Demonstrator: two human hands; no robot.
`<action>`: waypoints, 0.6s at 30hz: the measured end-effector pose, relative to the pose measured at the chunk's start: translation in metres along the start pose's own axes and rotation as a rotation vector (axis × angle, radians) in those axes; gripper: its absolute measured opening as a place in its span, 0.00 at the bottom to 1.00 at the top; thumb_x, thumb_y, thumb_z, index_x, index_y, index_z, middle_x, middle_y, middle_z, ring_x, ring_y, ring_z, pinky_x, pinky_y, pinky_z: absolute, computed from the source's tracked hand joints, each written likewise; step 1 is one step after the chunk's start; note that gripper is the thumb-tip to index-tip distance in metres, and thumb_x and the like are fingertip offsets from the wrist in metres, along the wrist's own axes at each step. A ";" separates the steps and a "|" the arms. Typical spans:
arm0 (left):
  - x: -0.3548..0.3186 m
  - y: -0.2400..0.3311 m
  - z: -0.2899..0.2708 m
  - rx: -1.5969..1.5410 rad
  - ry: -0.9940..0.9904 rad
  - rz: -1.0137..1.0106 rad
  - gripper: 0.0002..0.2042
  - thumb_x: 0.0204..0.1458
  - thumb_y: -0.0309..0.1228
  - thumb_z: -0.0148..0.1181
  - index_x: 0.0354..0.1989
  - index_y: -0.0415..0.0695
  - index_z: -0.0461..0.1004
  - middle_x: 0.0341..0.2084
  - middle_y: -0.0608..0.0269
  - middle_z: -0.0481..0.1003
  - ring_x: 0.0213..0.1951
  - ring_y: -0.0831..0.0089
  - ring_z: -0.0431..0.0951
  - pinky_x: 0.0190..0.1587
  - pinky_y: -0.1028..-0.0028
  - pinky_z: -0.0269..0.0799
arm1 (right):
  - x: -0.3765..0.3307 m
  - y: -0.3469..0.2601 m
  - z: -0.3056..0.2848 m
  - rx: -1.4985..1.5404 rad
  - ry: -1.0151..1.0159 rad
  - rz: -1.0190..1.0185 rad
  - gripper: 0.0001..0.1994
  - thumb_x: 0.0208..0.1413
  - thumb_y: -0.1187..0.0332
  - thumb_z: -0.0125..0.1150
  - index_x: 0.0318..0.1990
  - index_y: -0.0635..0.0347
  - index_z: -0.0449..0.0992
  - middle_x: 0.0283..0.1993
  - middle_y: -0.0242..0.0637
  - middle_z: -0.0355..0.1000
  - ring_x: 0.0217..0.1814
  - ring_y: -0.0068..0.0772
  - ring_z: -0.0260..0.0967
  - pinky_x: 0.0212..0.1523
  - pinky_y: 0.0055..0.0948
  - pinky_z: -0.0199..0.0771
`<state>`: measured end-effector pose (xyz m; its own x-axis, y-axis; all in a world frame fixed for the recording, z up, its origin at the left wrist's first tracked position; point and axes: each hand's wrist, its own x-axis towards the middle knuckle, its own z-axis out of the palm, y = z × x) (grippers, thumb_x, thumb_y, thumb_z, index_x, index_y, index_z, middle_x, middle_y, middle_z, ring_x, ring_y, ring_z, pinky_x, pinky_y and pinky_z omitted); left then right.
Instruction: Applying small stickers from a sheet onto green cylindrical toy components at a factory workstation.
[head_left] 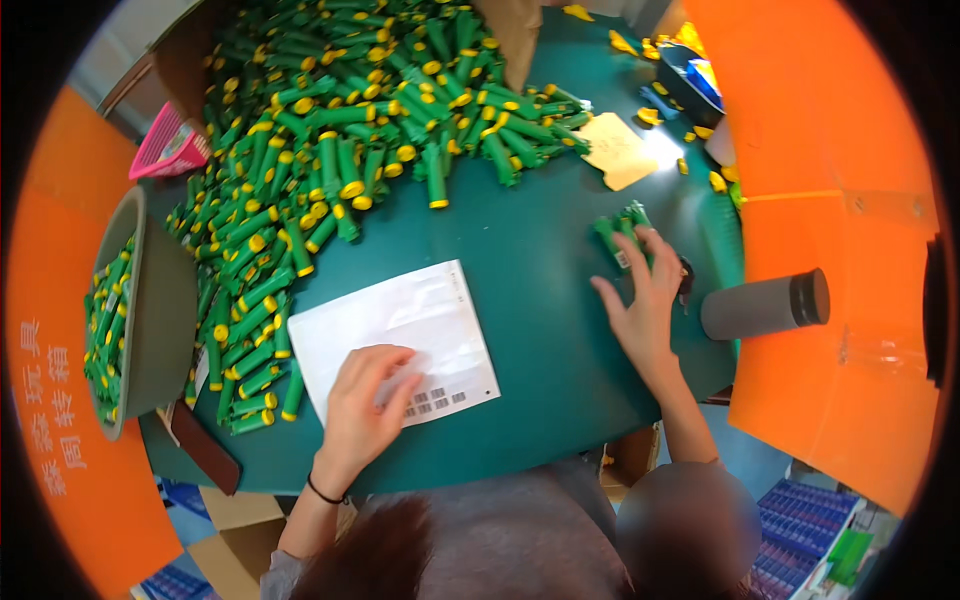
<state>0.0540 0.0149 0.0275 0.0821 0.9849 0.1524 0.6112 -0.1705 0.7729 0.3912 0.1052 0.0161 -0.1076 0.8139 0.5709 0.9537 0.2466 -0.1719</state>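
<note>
A white sheet (pixel 395 310) with small dark printed labels along its near edge lies on the green table. Over its lower part is my left hand (pixel 365 405), fingers bent, with a gap between thumb and index finger; I make out nothing held between them. Further right, my right hand (pixel 645 295) has its thumb spread away from the fingers. Its fingertips reach over a few green tubes (pixel 608 235) lying together, one bearing a small white label. My fingers partly cover these tubes. A small dark object (pixel 686 280) shows beside that hand.
A big heap of green tubes with yellow ends (pixel 330 130) spreads across the far left. A grey basin (pixel 165 300) holds more. A grey bottle (pixel 765 305) lies at right beside orange panels (pixel 820 120). A yellow card (pixel 625 150) and a pink basket (pixel 165 145) are farther back.
</note>
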 end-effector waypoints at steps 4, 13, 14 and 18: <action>-0.009 -0.005 0.013 0.120 -0.068 0.127 0.21 0.43 0.25 0.73 0.48 0.40 0.76 0.50 0.52 0.72 0.50 0.56 0.73 0.53 0.66 0.70 | -0.030 -0.073 -0.006 0.495 -0.423 -0.103 0.20 0.46 0.67 0.74 0.47 0.59 0.75 0.52 0.43 0.66 0.56 0.46 0.62 0.58 0.40 0.62; -0.008 -0.016 0.019 -0.217 0.061 0.087 0.18 0.45 0.23 0.70 0.47 0.41 0.78 0.45 0.55 0.74 0.48 0.58 0.75 0.50 0.67 0.72 | -0.026 -0.109 -0.012 0.879 -1.025 0.230 0.15 0.57 0.68 0.67 0.48 0.68 0.78 0.41 0.36 0.75 0.38 0.28 0.70 0.42 0.25 0.71; -0.010 -0.014 0.018 -0.215 0.076 0.122 0.18 0.43 0.21 0.70 0.46 0.41 0.79 0.44 0.56 0.75 0.47 0.60 0.76 0.49 0.69 0.73 | -0.027 -0.109 -0.009 1.114 -1.162 0.474 0.13 0.60 0.68 0.63 0.47 0.68 0.78 0.41 0.36 0.76 0.36 0.25 0.71 0.40 0.23 0.72; -0.021 -0.006 0.027 -0.177 0.055 0.221 0.17 0.43 0.21 0.71 0.45 0.42 0.80 0.41 0.60 0.76 0.42 0.64 0.77 0.44 0.70 0.73 | -0.033 -0.124 -0.008 1.497 -1.114 1.008 0.11 0.67 0.68 0.55 0.46 0.68 0.78 0.41 0.38 0.77 0.40 0.24 0.74 0.41 0.23 0.76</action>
<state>0.0698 -0.0036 0.0035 0.1520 0.9209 0.3588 0.4356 -0.3883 0.8120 0.2788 0.0433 0.0254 -0.4468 0.6566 -0.6077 -0.0559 -0.6984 -0.7135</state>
